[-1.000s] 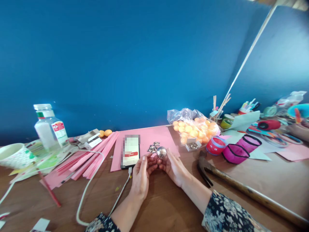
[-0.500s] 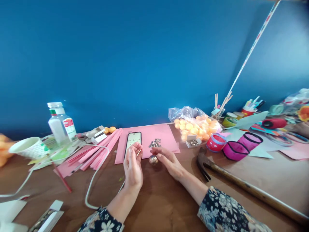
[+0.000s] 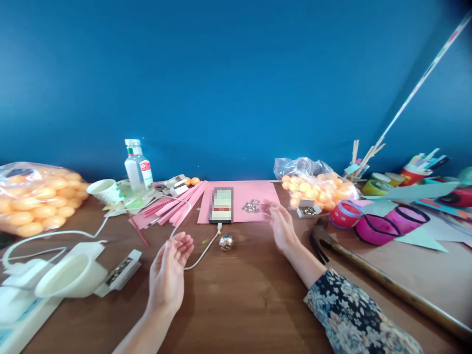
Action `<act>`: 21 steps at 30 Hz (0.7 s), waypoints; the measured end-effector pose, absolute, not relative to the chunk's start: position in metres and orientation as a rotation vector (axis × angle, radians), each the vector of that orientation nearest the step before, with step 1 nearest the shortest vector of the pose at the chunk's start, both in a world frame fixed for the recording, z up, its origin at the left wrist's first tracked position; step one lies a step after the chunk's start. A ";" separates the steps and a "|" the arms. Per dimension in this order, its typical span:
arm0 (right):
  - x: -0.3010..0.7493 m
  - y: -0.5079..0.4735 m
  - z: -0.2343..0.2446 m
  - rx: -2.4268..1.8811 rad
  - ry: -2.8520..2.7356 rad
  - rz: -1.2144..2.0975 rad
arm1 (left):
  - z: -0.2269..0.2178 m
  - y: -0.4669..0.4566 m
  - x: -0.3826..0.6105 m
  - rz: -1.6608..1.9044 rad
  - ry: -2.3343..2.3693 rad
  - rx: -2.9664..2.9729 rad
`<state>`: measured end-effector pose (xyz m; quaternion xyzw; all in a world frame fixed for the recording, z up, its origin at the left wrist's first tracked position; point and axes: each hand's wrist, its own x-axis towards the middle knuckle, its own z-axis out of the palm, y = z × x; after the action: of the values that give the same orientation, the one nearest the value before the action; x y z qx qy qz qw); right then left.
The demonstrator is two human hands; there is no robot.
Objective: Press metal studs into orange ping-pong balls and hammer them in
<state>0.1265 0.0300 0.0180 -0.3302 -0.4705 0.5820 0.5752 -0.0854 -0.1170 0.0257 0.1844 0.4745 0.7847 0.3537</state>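
Note:
A shiny metallic ball (image 3: 226, 242) rests on the brown table between my hands, touched by neither. To its left, my left hand (image 3: 168, 273) is raised with the palm turned inward. Its fingers are loosely curved and I see nothing in them. My right hand (image 3: 283, 227) reaches over the right edge of the pink paper (image 3: 239, 189), its fingertips blurred but apart. Just left of those fingertips lies a small heap of shiny metal pieces (image 3: 251, 205), too small to name surely. A phone (image 3: 221, 205) with a blurred-out screen lies on the paper, its white cable (image 3: 201, 259) plugged in.
A hammer (image 3: 379, 280) lies at the right, near a small open box of metal pieces (image 3: 308, 210). Bags of orange balls (image 3: 40, 196) stand left and back right. Pink paper strips (image 3: 184, 206), a glass bottle (image 3: 138, 167) and a white cup (image 3: 72, 275) are at the left.
My hands have moved apart, the left one down and left, the right one toward the metal heap. The ball, earlier by my right fingers, now stands free. The view has turned left.

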 end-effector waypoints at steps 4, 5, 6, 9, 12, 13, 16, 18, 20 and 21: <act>0.125 0.029 0.015 -0.793 -1.096 1.370 | 0.017 -0.142 -0.084 2.016 1.290 0.450; 0.124 0.028 0.015 -0.800 -1.102 1.367 | 0.017 -0.146 -0.083 2.002 1.300 0.463; 0.124 0.028 0.015 -0.807 -1.109 1.362 | 0.017 -0.150 -0.082 1.979 1.311 0.481; 0.124 0.028 0.013 -0.819 -1.138 1.340 | 0.017 -0.160 -0.078 1.888 1.354 0.519; 0.125 0.028 0.011 -0.819 -1.176 1.325 | 0.016 -0.164 -0.075 1.828 1.407 0.585; 0.125 0.028 0.010 -0.821 -1.184 1.323 | 0.016 -0.165 -0.074 1.810 1.428 0.620; 0.125 0.029 0.008 -0.828 -1.200 1.321 | 0.021 -0.163 -0.070 1.712 1.514 0.768; 0.125 0.029 0.008 -0.826 -1.222 1.323 | 0.026 -0.160 -0.067 1.617 1.574 0.930; 0.125 0.028 0.008 -0.823 -1.252 1.329 | 0.032 -0.156 -0.064 1.544 1.614 1.141; 0.124 0.027 0.009 -0.822 -1.272 1.331 | 0.035 -0.153 -0.062 1.525 1.629 1.262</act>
<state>0.1244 0.0266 0.0086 -0.3447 -0.5336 0.5585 0.5334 -0.0617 -0.1526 0.0351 0.4719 0.6090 0.5702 0.2852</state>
